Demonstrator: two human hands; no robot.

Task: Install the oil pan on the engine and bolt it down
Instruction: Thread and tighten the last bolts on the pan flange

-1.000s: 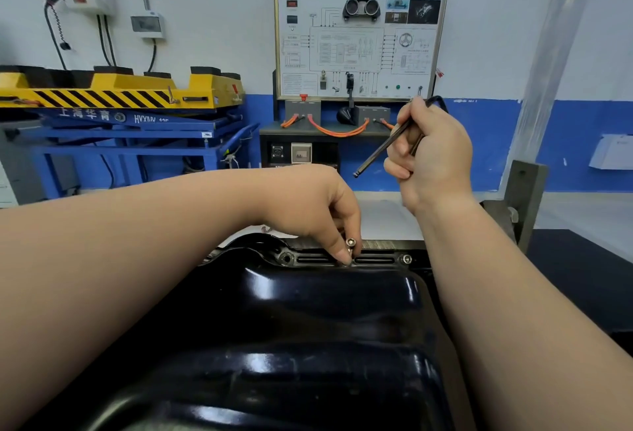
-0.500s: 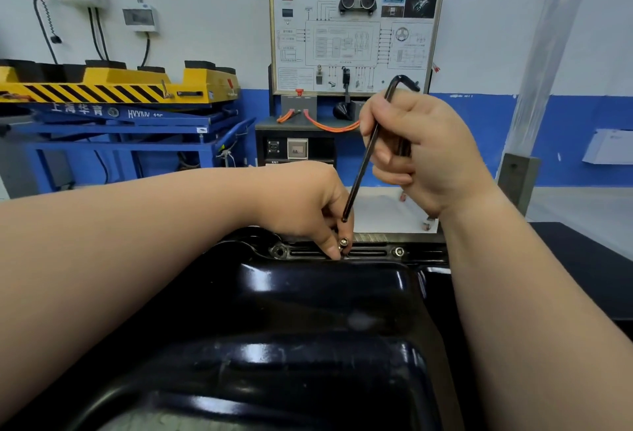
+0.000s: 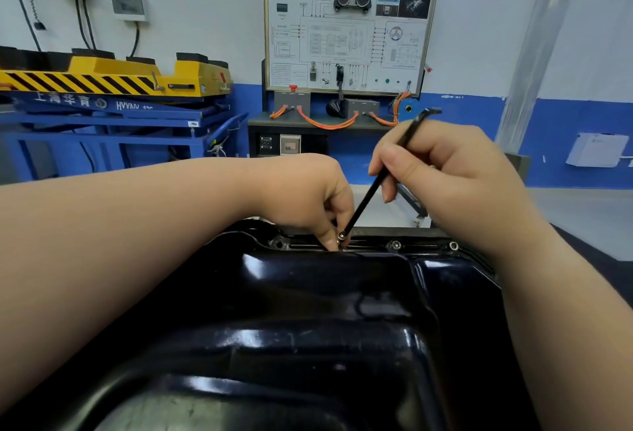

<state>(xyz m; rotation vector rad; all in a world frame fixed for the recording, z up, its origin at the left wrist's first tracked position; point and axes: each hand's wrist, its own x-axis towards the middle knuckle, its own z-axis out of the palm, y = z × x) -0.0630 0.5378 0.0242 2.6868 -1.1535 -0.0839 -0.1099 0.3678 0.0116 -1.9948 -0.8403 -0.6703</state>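
**Parts count.** One oil pan [image 3: 308, 310], black and glossy, fills the lower half of the view. Whatever carries it is hidden beneath it. Its far flange [image 3: 421, 246] runs left to right just beyond the hands.

Three bolts show along this flange:
- One bolt [image 3: 341, 236] stands proud at mid-flange.
- Two seated bolts [image 3: 396, 245] lie to its right, apart from each other.

A round boss [image 3: 279, 244] sits left of the raised bolt. Whether it holds a bolt cannot be told.

There is one black, L-shaped hex key [image 3: 376, 184].

**Hands.** The left hand [image 3: 308, 197] lies across the pan, with its thumb and forefinger pinching the raised bolt at the flange. The right hand [image 3: 445, 177] is held above and to the right, its fingers clenched round the long arm of the hex key. The key tilts down and to the left. Its lower tip meets the bolt head, and its short arm juts out above the hand.

**Surface and room.**
- A dark surface [image 3: 599, 252] shows to the right of the pan.
- The floor [image 3: 582, 211] is pale grey.
- The wall [image 3: 205, 2] is white, with a blue band along its lower part.
- One framed training board [image 3: 349, 29] stands at centre. It bears a wiring diagram and an instrument cluster.
- Orange cables [image 3: 325, 124] loop below the board.
- At left, one blue lift table [image 3: 120, 122] carries a yellow platform [image 3: 102, 77] with black hazard stripes.
- Two electrical boxes [image 3: 130, 7] hang at upper left.
- One white box [image 3: 596, 149] hangs at right.
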